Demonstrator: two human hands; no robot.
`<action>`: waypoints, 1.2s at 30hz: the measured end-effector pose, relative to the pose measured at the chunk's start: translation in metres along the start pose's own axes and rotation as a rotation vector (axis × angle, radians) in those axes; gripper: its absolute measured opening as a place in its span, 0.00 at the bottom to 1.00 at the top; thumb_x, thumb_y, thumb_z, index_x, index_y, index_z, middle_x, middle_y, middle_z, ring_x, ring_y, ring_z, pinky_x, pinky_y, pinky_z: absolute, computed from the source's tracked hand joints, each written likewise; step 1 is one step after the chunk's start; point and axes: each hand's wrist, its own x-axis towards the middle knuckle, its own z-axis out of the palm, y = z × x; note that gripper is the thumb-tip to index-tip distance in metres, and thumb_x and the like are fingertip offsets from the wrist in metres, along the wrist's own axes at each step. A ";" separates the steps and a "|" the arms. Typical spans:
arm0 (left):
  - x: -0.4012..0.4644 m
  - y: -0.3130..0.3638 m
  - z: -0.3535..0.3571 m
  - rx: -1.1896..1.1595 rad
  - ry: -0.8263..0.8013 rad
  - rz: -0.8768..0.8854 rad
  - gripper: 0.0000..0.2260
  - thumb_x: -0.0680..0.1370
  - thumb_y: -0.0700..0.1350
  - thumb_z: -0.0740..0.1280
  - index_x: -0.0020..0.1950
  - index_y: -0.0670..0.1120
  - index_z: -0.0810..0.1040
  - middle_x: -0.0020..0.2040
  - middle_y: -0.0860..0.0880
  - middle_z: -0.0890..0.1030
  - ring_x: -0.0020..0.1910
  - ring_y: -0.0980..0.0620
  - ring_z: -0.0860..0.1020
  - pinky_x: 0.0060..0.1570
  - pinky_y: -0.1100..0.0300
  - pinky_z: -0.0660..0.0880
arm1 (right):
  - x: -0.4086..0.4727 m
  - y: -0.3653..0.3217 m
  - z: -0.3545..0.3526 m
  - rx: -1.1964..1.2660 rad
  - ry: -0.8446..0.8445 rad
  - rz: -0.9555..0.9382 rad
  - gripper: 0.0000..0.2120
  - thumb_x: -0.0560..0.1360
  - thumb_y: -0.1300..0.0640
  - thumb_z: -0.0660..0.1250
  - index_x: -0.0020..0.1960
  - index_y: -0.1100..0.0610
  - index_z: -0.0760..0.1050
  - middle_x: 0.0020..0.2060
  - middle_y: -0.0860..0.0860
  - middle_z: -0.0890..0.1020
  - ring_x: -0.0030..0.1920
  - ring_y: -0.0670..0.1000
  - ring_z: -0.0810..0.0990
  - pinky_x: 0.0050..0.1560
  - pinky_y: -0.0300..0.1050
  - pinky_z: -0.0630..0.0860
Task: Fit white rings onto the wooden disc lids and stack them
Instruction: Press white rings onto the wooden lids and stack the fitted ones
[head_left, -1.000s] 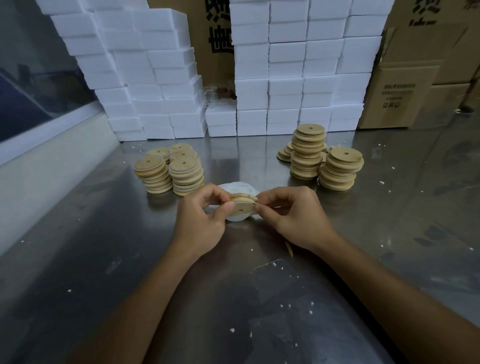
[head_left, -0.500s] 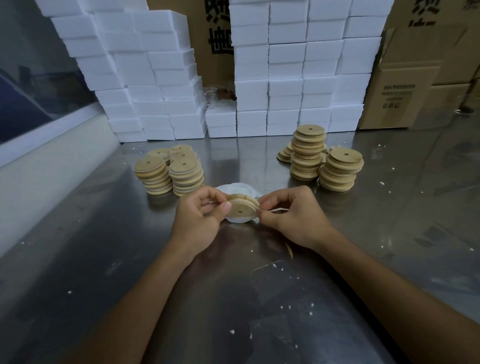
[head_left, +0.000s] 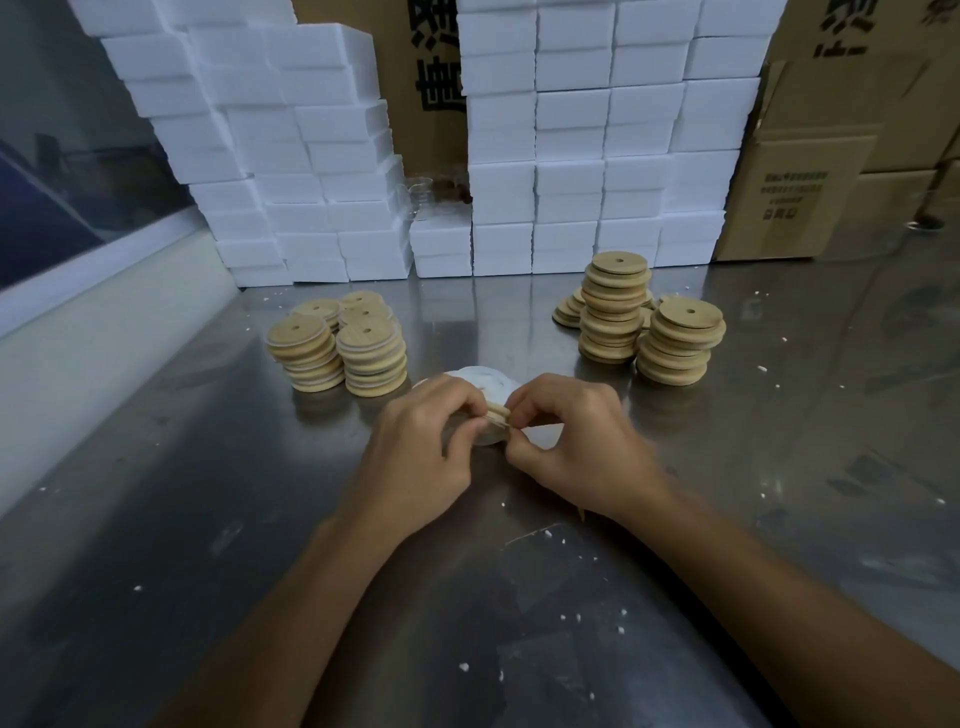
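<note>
Both the left hand (head_left: 415, 457) and the right hand (head_left: 576, 441) pinch one wooden disc lid (head_left: 497, 414) by its rim; it looks light and rigid, while the white ring seems soft and stretchy.

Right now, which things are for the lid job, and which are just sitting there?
For the job: the wooden lid held by left hand and right hand; white rings; ringed stacks; plain stacks.

Just sitting there: white boxes; cardboard cartons; white crumbs.
</note>
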 end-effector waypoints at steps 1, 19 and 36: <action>0.000 -0.001 0.000 -0.014 0.018 -0.013 0.06 0.71 0.32 0.72 0.42 0.41 0.78 0.41 0.50 0.79 0.42 0.55 0.76 0.43 0.63 0.73 | 0.000 0.000 0.000 -0.008 0.000 -0.004 0.03 0.69 0.63 0.74 0.43 0.60 0.82 0.43 0.51 0.85 0.45 0.50 0.83 0.48 0.52 0.80; -0.002 -0.007 0.006 -0.288 0.117 -0.316 0.07 0.70 0.41 0.69 0.38 0.53 0.75 0.39 0.56 0.81 0.43 0.54 0.81 0.45 0.51 0.80 | 0.000 0.002 -0.003 0.117 0.008 0.147 0.03 0.71 0.61 0.75 0.44 0.59 0.85 0.40 0.49 0.86 0.43 0.46 0.84 0.49 0.47 0.82; -0.001 -0.004 0.010 -0.397 0.200 -0.388 0.07 0.67 0.40 0.71 0.35 0.52 0.78 0.36 0.54 0.82 0.40 0.53 0.81 0.46 0.56 0.78 | -0.001 0.005 0.001 0.094 0.013 0.203 0.04 0.70 0.58 0.75 0.44 0.57 0.82 0.39 0.48 0.85 0.39 0.44 0.84 0.45 0.46 0.82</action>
